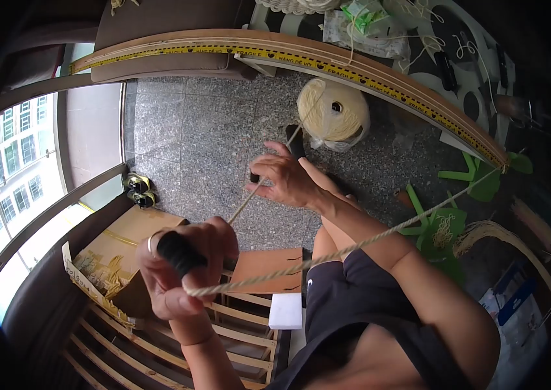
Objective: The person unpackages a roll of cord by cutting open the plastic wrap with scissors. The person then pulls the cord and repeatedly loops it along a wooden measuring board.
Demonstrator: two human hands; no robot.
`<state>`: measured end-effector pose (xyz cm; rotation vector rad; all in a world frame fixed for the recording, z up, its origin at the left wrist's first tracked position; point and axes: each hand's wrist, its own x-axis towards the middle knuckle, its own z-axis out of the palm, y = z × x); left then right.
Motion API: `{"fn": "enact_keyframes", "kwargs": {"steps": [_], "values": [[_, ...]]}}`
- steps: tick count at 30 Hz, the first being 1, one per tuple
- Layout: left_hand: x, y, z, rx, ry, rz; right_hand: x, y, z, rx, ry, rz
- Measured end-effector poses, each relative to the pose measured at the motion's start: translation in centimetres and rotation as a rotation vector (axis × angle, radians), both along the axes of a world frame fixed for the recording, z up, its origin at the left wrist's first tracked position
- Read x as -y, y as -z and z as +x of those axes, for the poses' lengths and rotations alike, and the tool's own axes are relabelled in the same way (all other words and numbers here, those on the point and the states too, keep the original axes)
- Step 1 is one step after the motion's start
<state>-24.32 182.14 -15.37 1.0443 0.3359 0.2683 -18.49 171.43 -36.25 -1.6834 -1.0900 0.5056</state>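
Observation:
A twisted beige cord (317, 260) runs between both hands. My left hand (181, 266), with a black wrap and a ring on its fingers, is closed around it near the lower left. From there the cord stretches to the right end of a long wooden bar (353, 68) bearing yellow FRAGILE tape. My right hand (282, 175) is farther forward, its curled fingers pinching the cord, with a dark wrap on one finger. Beyond it the cord rises toward a large cream roll of cord (330, 114) in clear plastic on the floor.
An open cardboard box (116, 250) stands left, above wooden slats (243, 338). A brown board (265, 270) and white block (286, 311) lie near my legs. Right of me are green stools (441, 237) and a cord bundle (509, 244). Speckled floor (210, 143) spreads ahead.

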Motion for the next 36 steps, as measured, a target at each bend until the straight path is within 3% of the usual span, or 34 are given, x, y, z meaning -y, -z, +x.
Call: {"fn": "enact_keyframes", "kwargs": {"steps": [1, 4, 6, 7, 8, 9, 10, 12, 14, 16, 18, 21, 22, 25, 27, 29, 31, 34, 36], "values": [[-0.7, 0.3, 1.2, -0.076, -0.029, -0.021, 0.9, 0.1, 0.7, -0.030, -0.174, -0.210], [-3.4, 2.2, 4.5, -0.033, 0.059, -0.077, 6.3, 5.1, 1.3, 0.022, 0.215, -0.134], [-4.8, 4.4, 6.6, 0.009, 0.123, -0.120, 13.2, 6.3, 2.7, -0.002, 0.443, -0.478], [-5.0, 4.5, 7.6, -0.052, 0.126, -0.247, 16.7, 5.6, 2.7, -0.309, 0.646, -0.675], [-5.2, 4.7, 8.7, -0.097, 0.117, -0.366, 19.4, 4.1, 3.0, -0.621, 0.864, -0.610], [-5.7, 5.5, 9.8, -0.038, 0.166, -0.273, 21.6, 1.8, 3.5, -0.669, 0.961, -0.687], [-6.2, 6.2, 10.7, 0.016, 0.209, -0.179, 25.2, 1.3, 3.1, -0.776, 0.980, -0.724], [-7.5, 6.8, 12.0, -0.058, 0.264, -0.235, 30.0, -2.8, 2.5, -1.112, 0.989, -0.797], [-8.6, 7.4, 13.6, -0.163, 0.216, -0.305, 38.9, -5.4, -0.8, -1.328, 1.080, -0.587], [-10.0, 8.4, 15.3, -0.203, 0.227, -0.395, 44.6, -10.5, -2.0, -1.001, 0.653, -0.817], [-10.8, 10.3, 16.8, -0.211, 0.261, -0.309, 45.1, -16.0, -2.6, -1.247, 1.381, -0.640], [-12.4, 11.2, 19.2, -0.252, 0.337, -0.402, 49.5, -22.1, -5.8, -1.080, 1.504, -0.511], [-12.7, 11.4, 19.9, -0.253, 0.315, -0.574, 49.2, -23.8, -7.1, -0.587, 1.370, -0.796], [-13.7, 12.3, 21.9, -0.264, 0.297, -0.873, 35.7, -28.6, -6.3, -0.082, 1.153, -1.789], [-14.3, 12.8, 22.8, -0.274, 0.320, -1.032, 44.9, -30.8, -13.8, -0.131, 1.360, -1.520], [-15.0, 13.5, 23.5, -0.299, 0.313, -1.099, 40.1, -31.9, -12.9, -0.243, 1.588, -1.330], [-16.3, 13.2, 23.5, -0.362, 0.312, -1.149, 35.3, -31.0, -11.1, -0.474, 1.794, -0.890], [-20.8, 12.7, 23.1, -0.440, 0.286, -1.165, 26.4, -28.7, -8.0, -0.837, 1.762, -0.360], [-26.0, 13.1, 22.8, -0.438, 0.199, -1.138, 18.1, -25.4, -4.8, -1.076, 1.552, -0.249]]}}
